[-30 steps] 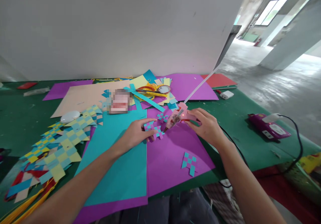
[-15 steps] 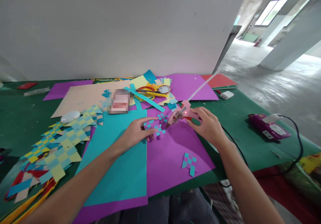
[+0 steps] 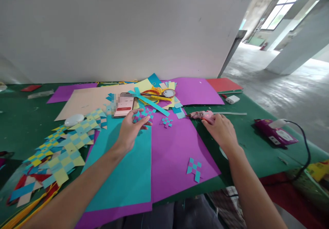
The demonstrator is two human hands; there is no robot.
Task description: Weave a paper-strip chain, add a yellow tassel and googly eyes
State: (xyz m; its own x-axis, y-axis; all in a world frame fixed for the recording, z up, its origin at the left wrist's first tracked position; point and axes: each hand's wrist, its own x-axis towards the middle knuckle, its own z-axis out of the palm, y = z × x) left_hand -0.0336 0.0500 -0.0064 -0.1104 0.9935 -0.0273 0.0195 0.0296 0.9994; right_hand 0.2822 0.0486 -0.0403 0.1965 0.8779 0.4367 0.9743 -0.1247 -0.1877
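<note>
My left hand pinches a woven purple-and-teal paper piece above the top of the teal sheet. My right hand is closed round the handle of a pink glue gun, which lies on its side at the purple sheet's right edge, with a clear glue stick out of its back. A small woven piece lies on the purple sheet between my hands. Another woven piece rests near that sheet's lower right.
Woven yellow-and-blue strips cover the left side. A phone, scissors and paper strips lie at the back. To the right are a purple pack and a white charger.
My right hand has moved the glue gun rightward and laid it down. The left hand has lifted its woven piece back and left, away from the small piece, which stays on the purple sheet.
</note>
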